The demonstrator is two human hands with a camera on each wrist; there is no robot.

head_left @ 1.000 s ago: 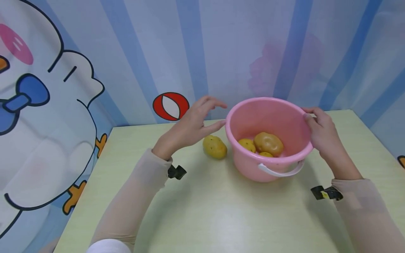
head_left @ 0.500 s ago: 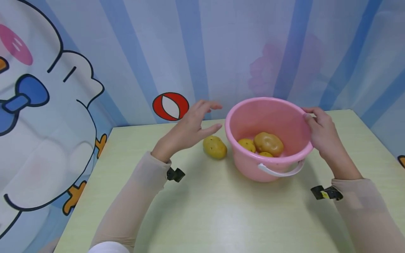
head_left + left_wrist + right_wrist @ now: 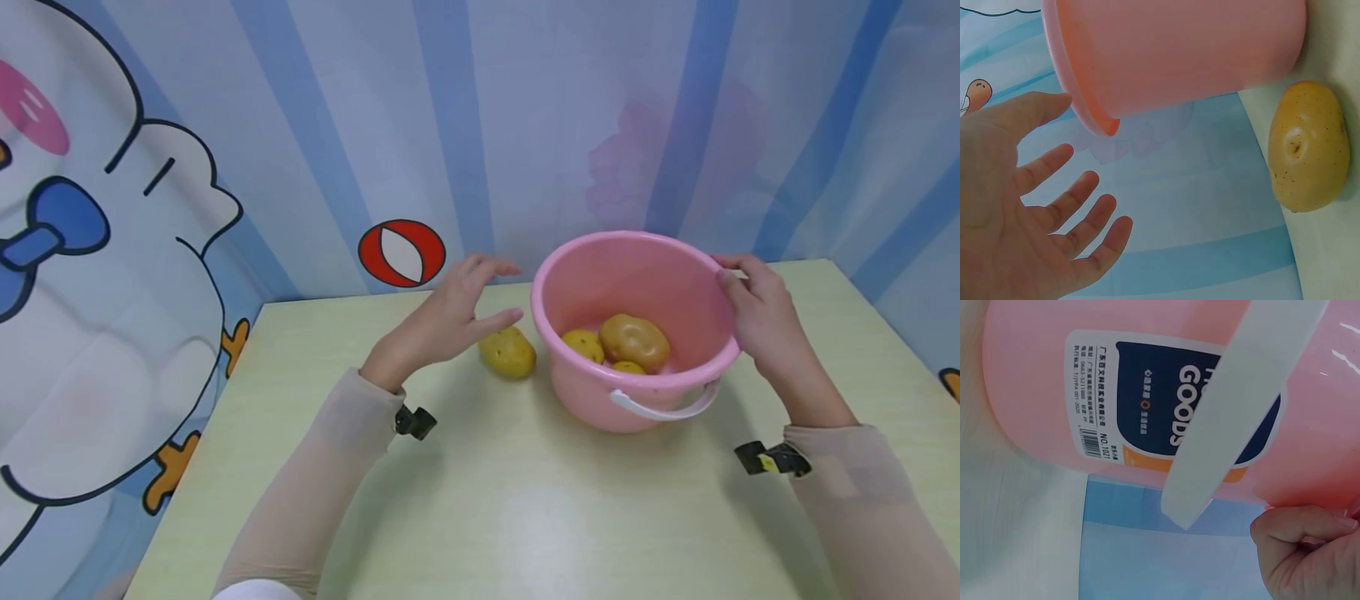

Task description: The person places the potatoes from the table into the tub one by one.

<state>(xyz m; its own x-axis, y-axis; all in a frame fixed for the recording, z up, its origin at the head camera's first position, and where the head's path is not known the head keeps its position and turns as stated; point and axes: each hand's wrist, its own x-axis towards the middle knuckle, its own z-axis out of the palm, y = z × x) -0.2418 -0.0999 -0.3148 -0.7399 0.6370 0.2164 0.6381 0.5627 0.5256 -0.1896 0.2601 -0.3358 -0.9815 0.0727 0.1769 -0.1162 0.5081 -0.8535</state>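
Observation:
A pink bucket (image 3: 600, 404) stands on the table with several potatoes inside, the largest a tan potato (image 3: 634, 342). Its right rim is gripped by my right hand (image 3: 765, 312), thumb at the inner side and fingers outside. My left hand (image 3: 442, 317) hovers left of the bucket with fingers spread and nothing in them. Below its thumb a loose potato (image 3: 508, 354) lies on the table beside the bucket. In the left wrist view that potato (image 3: 1309, 147) sits apart from the left hand (image 3: 1041, 206), whose thumb tip appears close to the bucket rim.
The bucket's white handle (image 3: 663, 411) hangs down at the front. A label (image 3: 1166, 406) is stuck on the bucket's side. The pale table (image 3: 525, 508) ends at the back against a striped blue backdrop (image 3: 525, 125) with cartoon prints.
My left hand has moved slightly down and left, away from the bucket rim and toward the loose potato. The right hand keeps its grip, and the bucket stays in place.

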